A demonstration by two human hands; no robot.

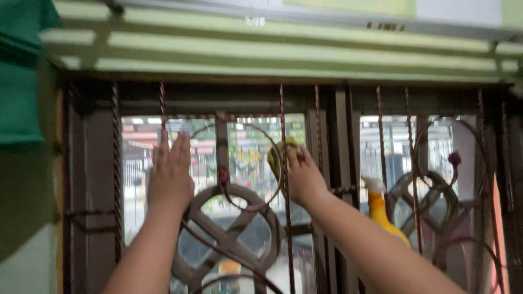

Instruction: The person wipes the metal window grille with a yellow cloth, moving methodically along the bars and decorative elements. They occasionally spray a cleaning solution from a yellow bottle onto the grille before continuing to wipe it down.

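My left hand [171, 173] is raised flat, fingers together and extended, against the window glass [141, 163] behind a brown metal grille [283, 163]. My right hand [303, 177] reaches through the grille bars and presses a yellow-green cloth [277, 155] onto the glass near the centre frame. Both forearms come up from the bottom of the view.
A yellow spray bottle with a white nozzle [380, 209] stands on the sill to the right, behind the bars. Twisted vertical bars and curled scrollwork [234, 228] cross the whole window. A green fabric [22, 71] hangs at the upper left; a pale awning is overhead.
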